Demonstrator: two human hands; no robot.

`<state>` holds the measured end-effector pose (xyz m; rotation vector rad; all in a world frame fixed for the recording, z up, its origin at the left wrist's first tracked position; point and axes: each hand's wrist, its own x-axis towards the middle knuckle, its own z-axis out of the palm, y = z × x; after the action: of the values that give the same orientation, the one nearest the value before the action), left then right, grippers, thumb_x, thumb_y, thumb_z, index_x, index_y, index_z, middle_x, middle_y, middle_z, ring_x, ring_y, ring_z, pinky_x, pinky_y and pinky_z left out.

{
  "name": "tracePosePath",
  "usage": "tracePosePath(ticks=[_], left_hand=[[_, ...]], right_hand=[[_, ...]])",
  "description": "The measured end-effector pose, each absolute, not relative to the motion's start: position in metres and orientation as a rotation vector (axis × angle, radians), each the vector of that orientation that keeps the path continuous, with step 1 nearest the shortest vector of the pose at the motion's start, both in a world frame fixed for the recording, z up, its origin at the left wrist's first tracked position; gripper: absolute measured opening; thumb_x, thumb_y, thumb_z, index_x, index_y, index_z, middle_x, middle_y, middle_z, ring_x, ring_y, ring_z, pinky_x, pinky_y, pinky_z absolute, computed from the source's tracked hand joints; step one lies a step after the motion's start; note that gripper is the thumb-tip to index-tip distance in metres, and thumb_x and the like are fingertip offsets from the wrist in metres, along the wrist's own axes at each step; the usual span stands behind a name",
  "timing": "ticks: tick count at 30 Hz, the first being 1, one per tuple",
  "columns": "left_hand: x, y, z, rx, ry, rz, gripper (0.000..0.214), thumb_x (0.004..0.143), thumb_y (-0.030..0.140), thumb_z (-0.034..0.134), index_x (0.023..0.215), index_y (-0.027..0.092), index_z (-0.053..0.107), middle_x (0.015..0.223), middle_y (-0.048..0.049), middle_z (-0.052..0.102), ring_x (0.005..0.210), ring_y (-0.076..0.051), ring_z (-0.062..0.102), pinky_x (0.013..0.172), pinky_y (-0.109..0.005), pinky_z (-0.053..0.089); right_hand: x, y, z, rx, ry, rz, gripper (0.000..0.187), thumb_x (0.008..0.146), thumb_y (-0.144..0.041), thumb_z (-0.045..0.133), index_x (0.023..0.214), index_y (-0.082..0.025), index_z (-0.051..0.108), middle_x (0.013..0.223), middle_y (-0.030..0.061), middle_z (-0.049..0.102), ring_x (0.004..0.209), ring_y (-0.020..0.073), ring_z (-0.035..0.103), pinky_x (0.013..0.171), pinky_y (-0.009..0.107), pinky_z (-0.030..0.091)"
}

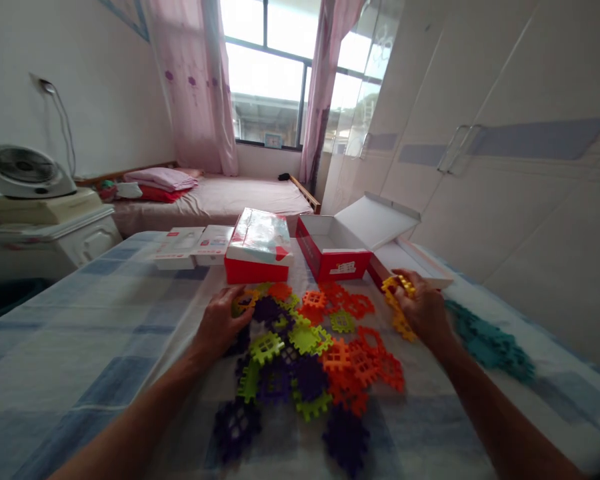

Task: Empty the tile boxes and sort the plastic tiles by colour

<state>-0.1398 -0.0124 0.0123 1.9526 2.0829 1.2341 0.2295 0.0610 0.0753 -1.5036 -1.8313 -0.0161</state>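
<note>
a red-and-white cardboard box (258, 250) stands beyond the left hand (221, 323), whose hold is unclear; the right hand (423, 310), across multicoloured toothed plastic squares (310, 377), grips a yellow toothed plastic stack (393, 300) running near-to-far.

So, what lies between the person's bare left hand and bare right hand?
In the head view, a loose spread of purple, lime-green and orange-red toothed plastic pieces lies between the left hand and the right hand.

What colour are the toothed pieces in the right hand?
The toothed pieces are yellow, seen best in the head view.
</note>
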Motion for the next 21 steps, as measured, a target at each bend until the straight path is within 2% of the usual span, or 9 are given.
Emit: tracePosePath(ticks=[4,7,10,14,18,21], left_hand=[[-0.136,-0.013,0.012,1.999,2.041,1.261,0.044,0.071,0.037,0.059,0.111,0.019,0.058,0.110,-0.0080,0.065,0.101,-0.023,0.062,0.090,-0.036,0.048],[-0.135,-0.014,0.013,1.959,2.058,1.257,0.047,0.069,0.038,0.059,0.111,0.017,0.059,0.108,-0.0082,0.067,0.100,-0.024,0.062,0.090,-0.037,0.048],[-0.134,-0.014,0.015,1.901,2.048,1.270,0.050,0.070,0.041,0.058,0.114,0.016,0.058,0.110,-0.0083,0.066,0.102,-0.025,0.062,0.092,-0.038,0.047],[-0.129,-0.019,0.021,1.834,1.926,1.357,0.054,0.070,0.041,0.061,0.118,0.018,0.055,0.112,-0.0065,0.065,0.103,-0.023,0.061,0.094,-0.039,0.046],[-0.119,-0.026,0.026,1.915,1.588,1.350,0.054,0.071,0.033,0.066,0.122,0.020,0.053,0.112,-0.0048,0.065,0.103,-0.020,0.060,0.095,-0.036,0.045],[-0.111,-0.031,0.024,2.010,1.383,1.268,0.059,0.070,0.030,0.070,0.126,0.022,0.051,0.112,-0.0047,0.065,0.104,-0.020,0.059,0.095,-0.034,0.045]], right_hand=[[0.299,0.088,0.056,-1.776,-1.635,-0.132,0.042,0.075,-0.026,0.045,0.113,-0.015,0.061,0.104,0.0136,0.067,0.090,0.0264,0.063,0.085,0.040,0.045],[0.322,0.104,0.038,-1.867,-1.456,0.051,0.043,0.072,-0.029,0.049,0.111,-0.015,0.061,0.103,0.0128,0.067,0.092,0.0271,0.062,0.085,0.040,0.046],[0.327,0.111,0.022,-1.767,-1.412,0.298,0.042,0.071,-0.031,0.051,0.109,-0.017,0.062,0.109,0.0125,0.065,0.100,0.0263,0.060,0.089,0.038,0.045],[0.328,0.106,0.017,-1.660,-1.490,0.396,0.040,0.079,-0.040,0.044,0.109,-0.019,0.062,0.112,0.0108,0.064,0.104,0.0259,0.058,0.093,0.039,0.042],[0.312,0.092,0.036,-1.755,-1.501,0.023,0.048,0.081,-0.042,0.043,0.115,-0.011,0.058,0.117,0.0213,0.057,0.112,0.0334,0.051,0.097,0.046,0.036],[0.276,0.072,0.059,-1.559,-1.687,-0.200,0.045,0.082,-0.039,0.043,0.116,-0.014,0.057,0.117,0.0188,0.056,0.112,0.0315,0.051,0.098,0.044,0.037]])
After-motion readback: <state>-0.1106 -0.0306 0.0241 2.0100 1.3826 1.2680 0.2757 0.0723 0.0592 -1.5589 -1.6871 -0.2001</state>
